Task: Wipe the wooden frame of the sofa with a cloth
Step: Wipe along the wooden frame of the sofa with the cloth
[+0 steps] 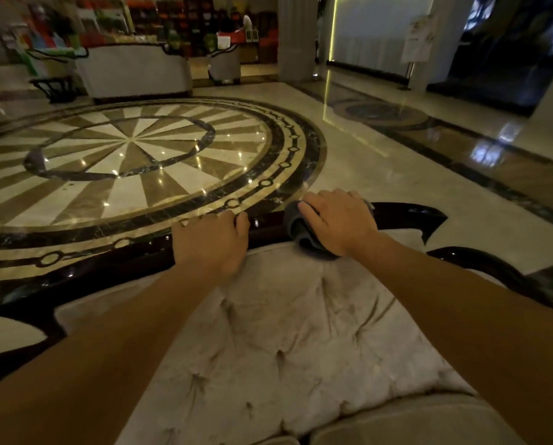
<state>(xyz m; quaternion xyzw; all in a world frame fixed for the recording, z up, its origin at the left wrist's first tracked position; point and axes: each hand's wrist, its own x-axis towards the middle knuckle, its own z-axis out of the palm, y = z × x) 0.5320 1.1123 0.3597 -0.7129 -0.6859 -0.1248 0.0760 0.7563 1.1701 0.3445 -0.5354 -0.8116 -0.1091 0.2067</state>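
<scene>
Nearest the head camera, two bare forearms reach forward from 6 o'clock over the pale tufted back cushion (301, 332) of the sofa. The left hand (212, 242) rests at about the centre of the view, palm down, its fingers curled over the top edge of the dark glossy wooden frame (268, 224) and closed on that rail. Just beside it, toward 3 o'clock, the right hand (339, 221) presses down on a bunched grey cloth (296, 226), fingers wrapped over it and clamped on it; the cloth lies on the frame's top rail, where the wood meets the cushion. The frame curves away to a pointed carved tip at 3 o'clock and sweeps down toward 9 o'clock. Beyond the rail, toward 11 o'clock, a polished marble floor (381, 175) bears a round inlaid medallion (124, 146). At 12 o'clock, well apart, stands another pale sofa (133, 72), with blurred colourful shelves behind.
</scene>
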